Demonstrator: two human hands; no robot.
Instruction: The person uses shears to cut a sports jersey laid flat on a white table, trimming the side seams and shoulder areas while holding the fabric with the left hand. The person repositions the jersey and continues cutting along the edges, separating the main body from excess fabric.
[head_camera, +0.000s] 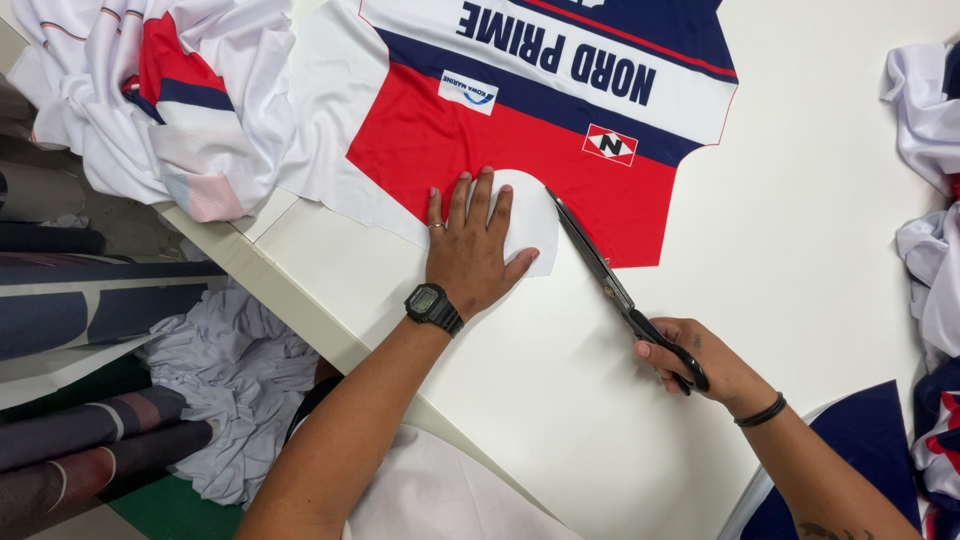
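A red, navy and white printed fabric panel (520, 130) lies flat on the white table (800, 250). My left hand (468, 250), with a ring and a black wristwatch, presses flat on the white rounded cut-out area at the panel's lower edge. My right hand (690, 362), wearing a black wristband, grips the black handles of long scissors (600, 268). The blades lie nearly closed, tip at the edge of the red fabric beside the white curve, just right of my left hand.
A heap of white, red and navy fabric pieces (160, 90) sits at the table's far left. More fabric pieces (930, 200) pile at the right edge. A navy piece (860, 450) lies by my right forearm. Fabric rolls (80, 300) and crumpled white cloth (230, 380) lie below the table's left edge.
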